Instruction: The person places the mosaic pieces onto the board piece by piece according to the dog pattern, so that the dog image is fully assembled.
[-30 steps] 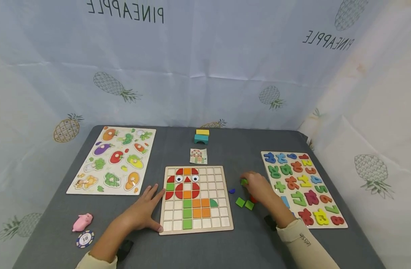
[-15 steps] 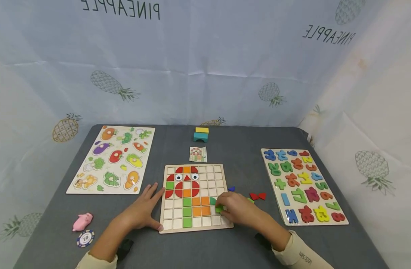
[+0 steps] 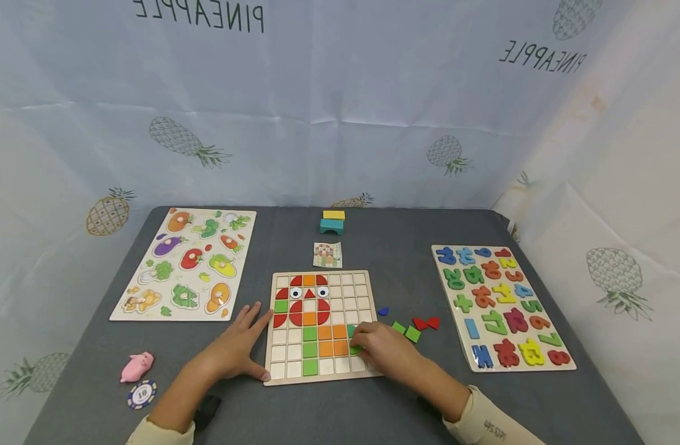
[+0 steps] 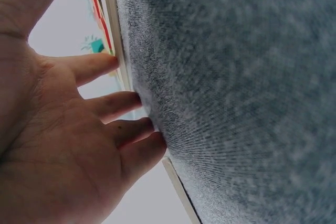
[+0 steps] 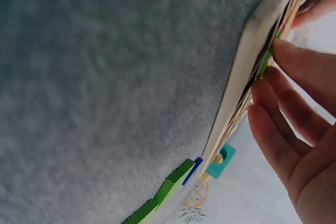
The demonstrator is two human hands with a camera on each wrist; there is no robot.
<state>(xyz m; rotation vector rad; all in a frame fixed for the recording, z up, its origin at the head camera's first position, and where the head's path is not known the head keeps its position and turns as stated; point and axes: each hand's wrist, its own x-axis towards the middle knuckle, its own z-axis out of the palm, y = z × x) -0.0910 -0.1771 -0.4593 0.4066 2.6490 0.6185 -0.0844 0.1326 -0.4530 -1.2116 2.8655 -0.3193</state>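
A wooden grid board [image 3: 295, 382] lies mid-table, with red, orange and green tiles set in its cells and two round eye pieces near the top. My left hand [image 3: 234, 349] rests flat with spread fingers and touches the board's left edge. At the board's right side, my right hand [image 3: 387, 349] pinches a green square tile [image 5: 265, 64] between thumb and fingers, low in a cell beside the orange squares. The fingers hide most of that tile in the head view. Whether it sits fully in the cell I cannot tell.
Right of the board lie loose green squares [image 3: 412, 334], two red pieces [image 3: 420, 324] and a blue piece [image 3: 383, 311]. A number puzzle [image 3: 479, 309] stands farther right, a vegetable puzzle [image 3: 209, 290] at left. Behind are a picture card [image 3: 327, 254] and blocks [image 3: 331, 227]; a pink pig [image 3: 136, 367] and chip [image 3: 142, 394] lie front left.
My right hand has picked up a green square from the loose pieces and moved it left onto the board, then slightly farther left. The left hand has stayed in place.
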